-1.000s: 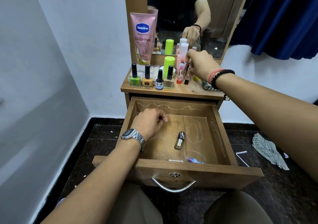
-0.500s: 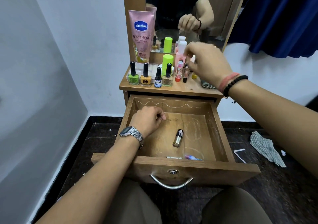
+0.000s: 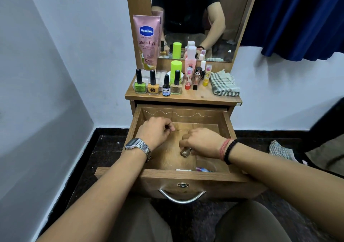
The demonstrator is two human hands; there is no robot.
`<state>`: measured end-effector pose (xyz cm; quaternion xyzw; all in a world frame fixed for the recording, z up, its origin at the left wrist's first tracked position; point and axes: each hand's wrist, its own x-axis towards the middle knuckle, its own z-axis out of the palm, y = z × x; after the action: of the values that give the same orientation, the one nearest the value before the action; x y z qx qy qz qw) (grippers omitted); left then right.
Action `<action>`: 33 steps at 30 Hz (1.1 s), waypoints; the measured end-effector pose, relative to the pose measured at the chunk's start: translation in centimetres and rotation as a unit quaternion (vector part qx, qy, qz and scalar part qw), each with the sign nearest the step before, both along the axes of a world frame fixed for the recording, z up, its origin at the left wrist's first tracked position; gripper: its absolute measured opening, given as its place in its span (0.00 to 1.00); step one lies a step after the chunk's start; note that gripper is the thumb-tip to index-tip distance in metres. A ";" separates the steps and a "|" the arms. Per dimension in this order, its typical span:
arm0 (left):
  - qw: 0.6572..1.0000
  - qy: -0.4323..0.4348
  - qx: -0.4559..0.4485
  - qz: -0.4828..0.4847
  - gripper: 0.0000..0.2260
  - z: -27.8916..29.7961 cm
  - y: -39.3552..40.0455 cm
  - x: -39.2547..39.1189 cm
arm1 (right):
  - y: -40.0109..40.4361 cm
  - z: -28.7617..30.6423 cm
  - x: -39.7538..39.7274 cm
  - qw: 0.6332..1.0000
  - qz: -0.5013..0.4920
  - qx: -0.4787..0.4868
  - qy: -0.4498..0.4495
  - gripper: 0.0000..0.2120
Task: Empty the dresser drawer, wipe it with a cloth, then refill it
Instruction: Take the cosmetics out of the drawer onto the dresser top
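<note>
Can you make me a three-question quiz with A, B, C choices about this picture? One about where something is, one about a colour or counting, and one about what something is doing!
1. Where is the checked cloth?
A. on the dresser top
B. in the drawer
C. on the mirror

2. What colour is the leftmost nail polish?
A. blue
B. green
C. white

3. What is the right hand doing?
A. pointing at the mirror
B. lying flat
C. gripping a small bottle

Answers: 1 A, it lies beside the lip balms; 2 B, the glass shows green; 3 C, fingers curl round the bottle inside the drawer.
</note>
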<state>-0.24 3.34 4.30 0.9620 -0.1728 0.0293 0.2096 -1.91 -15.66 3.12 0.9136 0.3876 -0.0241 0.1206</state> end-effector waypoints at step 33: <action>1.000 0.002 -0.003 -0.011 0.09 -0.1 0.1 0.0 | -5.1 11.8 8.9 0.857 -0.336 0.382 -0.086 0.16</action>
<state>-0.20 3.42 4.18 0.9593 -0.1832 0.0255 0.2135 6.95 -20.73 14.89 0.9610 0.0240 0.1658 -0.2199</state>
